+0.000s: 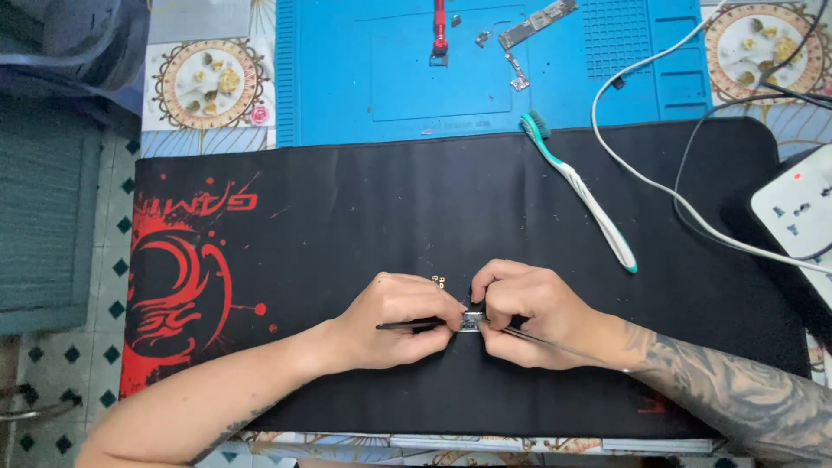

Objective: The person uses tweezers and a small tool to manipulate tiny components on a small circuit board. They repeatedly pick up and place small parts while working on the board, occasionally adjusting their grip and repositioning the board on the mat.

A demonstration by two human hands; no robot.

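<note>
My left hand [399, 319] and my right hand [529, 312] meet over the black desk mat [364, 217], near its front edge. Between the fingertips sits a small metal part [471, 322], pinched from both sides. The left hand also grips a thin black tool [407, 326] lying across its palm, pointing at the part. A slim metal tool [537, 340] runs under the right hand toward the wrist. A tiny gold-coloured piece [438, 280] lies on the mat just beyond the left fingers.
A white and teal toothbrush [581, 192] lies on the mat's far right. Behind it a blue work mat [390, 78] carries a red-handled tool [440, 26] and small circuit boards [536, 24]. A white cable [641, 178] runs to a power strip [797, 212] at right.
</note>
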